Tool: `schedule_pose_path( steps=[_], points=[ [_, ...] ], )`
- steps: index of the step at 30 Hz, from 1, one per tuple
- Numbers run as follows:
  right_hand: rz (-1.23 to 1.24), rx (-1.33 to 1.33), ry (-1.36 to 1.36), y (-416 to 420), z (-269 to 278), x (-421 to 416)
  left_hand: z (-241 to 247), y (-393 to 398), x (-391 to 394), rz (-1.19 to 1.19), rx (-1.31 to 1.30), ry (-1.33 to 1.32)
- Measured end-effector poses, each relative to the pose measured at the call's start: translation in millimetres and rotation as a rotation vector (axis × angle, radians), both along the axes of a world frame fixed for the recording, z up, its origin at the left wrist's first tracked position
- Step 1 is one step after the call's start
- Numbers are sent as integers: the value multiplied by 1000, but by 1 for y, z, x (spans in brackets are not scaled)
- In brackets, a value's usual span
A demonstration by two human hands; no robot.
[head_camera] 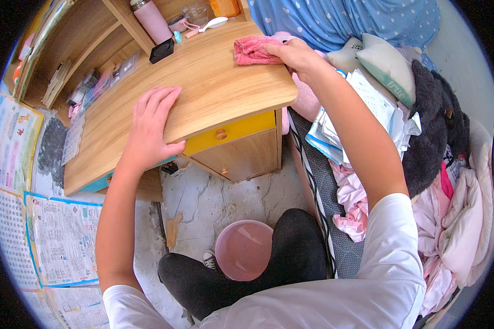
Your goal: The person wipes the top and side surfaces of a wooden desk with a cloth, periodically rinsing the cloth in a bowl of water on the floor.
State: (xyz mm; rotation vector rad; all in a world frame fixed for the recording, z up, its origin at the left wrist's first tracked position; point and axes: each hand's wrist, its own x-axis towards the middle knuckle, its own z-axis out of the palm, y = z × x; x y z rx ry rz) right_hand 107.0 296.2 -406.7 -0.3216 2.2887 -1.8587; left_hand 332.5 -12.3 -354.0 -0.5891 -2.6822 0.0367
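My right hand (pixel 297 57) grips a folded pink cloth (pixel 257 50), which lies on the right end of a wooden desk top (pixel 214 90). The fingertips press on the cloth's right part. My left hand (pixel 154 123) rests on the desk's front edge, fingers spread over the top and thumb at the edge, with nothing in it. Between my knees on the floor stands a pink plastic basin (pixel 243 250). A yellow drawer (pixel 234 128) with a round wooden knob sits under the desk top.
A small black box (pixel 161 51), a pink bottle (pixel 151 20) and a white spoon (pixel 214 24) are at the desk's back. Left, a clear plastic tray (pixel 73 140) overhangs the edge. On the bed to the right are papers (pixel 368 98), a pillow (pixel 389 70) and pink bedding (pixel 463 214).
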Motion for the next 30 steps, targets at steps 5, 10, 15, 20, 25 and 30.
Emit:
schedule_pose_path(
  steps=[5, 10, 15, 20, 25, 30],
  points=[
    [-49, 12, 9, -23, 11, -49, 0, 0, 2, 8, 24, -11],
    [-66, -71, -74, -57, 20, -108, 3, 0, 3, 26, 25, -33],
    [-45, -238, -81, -45, -5, -163, -2, 3, -6, -16, 48, -4],
    [18, -129, -39, -34, -10, -117, -6, -5, -2, -35, 53, 19],
    [172, -26, -11, 5, -8, -33, -7, -9, 0, -39, 48, 30],
    [286, -10, -64, 51, 12, 71, -9, -13, 1, -30, 51, 30]
  ],
)
